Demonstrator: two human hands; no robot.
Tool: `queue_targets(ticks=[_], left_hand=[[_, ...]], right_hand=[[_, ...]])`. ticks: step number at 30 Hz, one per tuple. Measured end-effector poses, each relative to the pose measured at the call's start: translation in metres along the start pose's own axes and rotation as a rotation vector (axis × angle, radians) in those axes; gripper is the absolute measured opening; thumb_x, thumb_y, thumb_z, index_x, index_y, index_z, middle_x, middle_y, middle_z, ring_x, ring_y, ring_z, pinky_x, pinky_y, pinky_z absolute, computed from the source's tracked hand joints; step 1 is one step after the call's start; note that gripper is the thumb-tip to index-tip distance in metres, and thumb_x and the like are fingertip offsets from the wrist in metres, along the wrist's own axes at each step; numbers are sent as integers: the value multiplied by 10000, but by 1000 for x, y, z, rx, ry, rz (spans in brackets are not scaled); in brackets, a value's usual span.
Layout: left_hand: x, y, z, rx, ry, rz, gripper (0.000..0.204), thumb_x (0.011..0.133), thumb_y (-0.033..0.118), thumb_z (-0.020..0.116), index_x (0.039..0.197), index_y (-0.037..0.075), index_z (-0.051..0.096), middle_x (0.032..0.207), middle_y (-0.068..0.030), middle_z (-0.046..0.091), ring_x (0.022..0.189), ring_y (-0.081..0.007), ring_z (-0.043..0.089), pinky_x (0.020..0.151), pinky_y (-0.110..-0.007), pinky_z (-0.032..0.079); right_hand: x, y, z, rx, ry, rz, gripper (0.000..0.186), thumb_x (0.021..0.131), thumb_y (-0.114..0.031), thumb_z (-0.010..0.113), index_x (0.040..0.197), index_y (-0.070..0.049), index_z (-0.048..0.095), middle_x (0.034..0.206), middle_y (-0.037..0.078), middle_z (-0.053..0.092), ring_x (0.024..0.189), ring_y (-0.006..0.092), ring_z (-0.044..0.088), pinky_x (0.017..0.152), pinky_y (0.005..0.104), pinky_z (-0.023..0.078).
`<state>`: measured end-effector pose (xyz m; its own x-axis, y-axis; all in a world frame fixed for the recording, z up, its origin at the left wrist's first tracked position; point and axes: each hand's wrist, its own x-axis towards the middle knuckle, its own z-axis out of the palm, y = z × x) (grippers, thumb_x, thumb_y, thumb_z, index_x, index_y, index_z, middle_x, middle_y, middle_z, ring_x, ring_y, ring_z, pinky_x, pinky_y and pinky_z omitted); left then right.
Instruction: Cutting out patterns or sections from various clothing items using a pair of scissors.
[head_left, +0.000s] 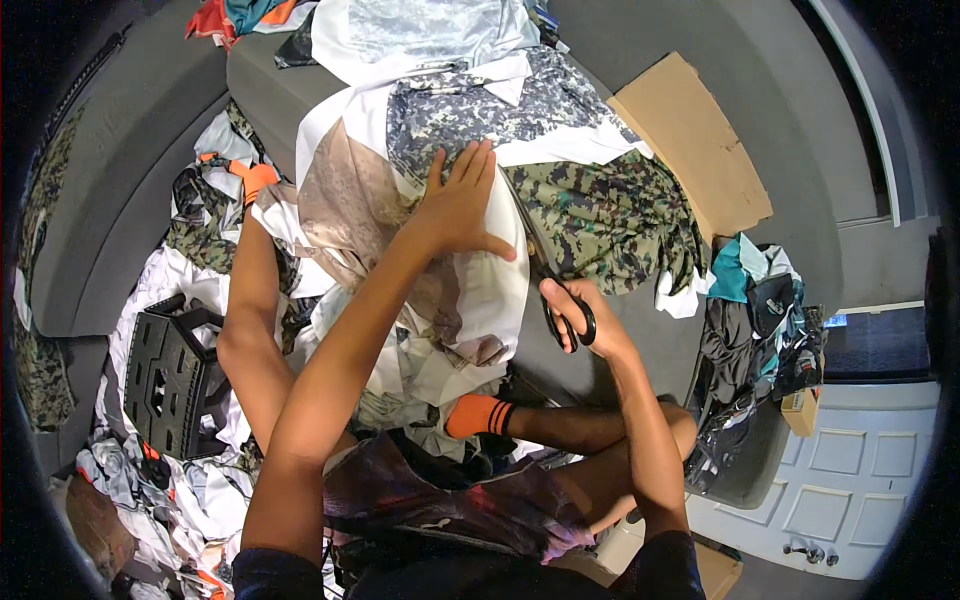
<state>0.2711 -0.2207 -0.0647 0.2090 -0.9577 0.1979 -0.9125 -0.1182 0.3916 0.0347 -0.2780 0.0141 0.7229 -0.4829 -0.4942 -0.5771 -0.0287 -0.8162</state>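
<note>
My left hand (460, 205) lies flat with fingers spread on a tan and white piece of printed fabric (355, 200), pressing it against the grey cushioned seat. My right hand (602, 325) grips the black-handled scissors (538, 255), thumb and fingers through the loops. Their blades point away from me along the fabric's white right edge, partly hidden by it. Beyond my left hand is a grey digital-camouflage fabric (430, 110) with white borders. Just right of the blades lies a green camouflage fabric (605, 215).
A cardboard sheet (695, 140) leans at the right of the seat. Dark and teal cloth (750, 330) fills a grey bin (765, 465). At left, a black plastic step stool (165, 385) stands among heaped scraps. My legs, in orange socks (478, 415), frame the near fabric.
</note>
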Motion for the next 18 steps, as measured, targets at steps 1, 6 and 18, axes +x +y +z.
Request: queue_targets(ticks=[1, 6, 18], left_hand=[[0, 0, 1, -9, 16, 9, 1427, 513, 849, 622, 1470, -87, 130, 1573, -212, 99, 1470, -302, 61, 1138, -576, 9], [0, -2, 3, -10, 32, 13, 1433, 506, 847, 626, 1465, -98, 137, 1570, -219, 106, 1470, -303, 64, 1137, -578, 13], [1, -2, 5, -25, 50, 26, 1430, 509, 852, 619, 1463, -102, 146, 1570, -219, 106, 1470, -302, 61, 1137, -577, 14]], right_hand=[[0, -1, 0, -8, 1, -4, 529, 932, -459, 550, 587, -67, 469, 469, 38, 462, 347, 130, 438, 341, 253, 371], [-1, -1, 2, -17, 19, -7, 529, 927, -459, 557, 584, -67, 464, 468, 36, 454, 346, 129, 433, 340, 253, 365], [1, 7, -3, 125, -33, -40, 530, 941, -485, 521, 611, -73, 468, 472, 35, 456, 341, 128, 422, 340, 249, 360]])
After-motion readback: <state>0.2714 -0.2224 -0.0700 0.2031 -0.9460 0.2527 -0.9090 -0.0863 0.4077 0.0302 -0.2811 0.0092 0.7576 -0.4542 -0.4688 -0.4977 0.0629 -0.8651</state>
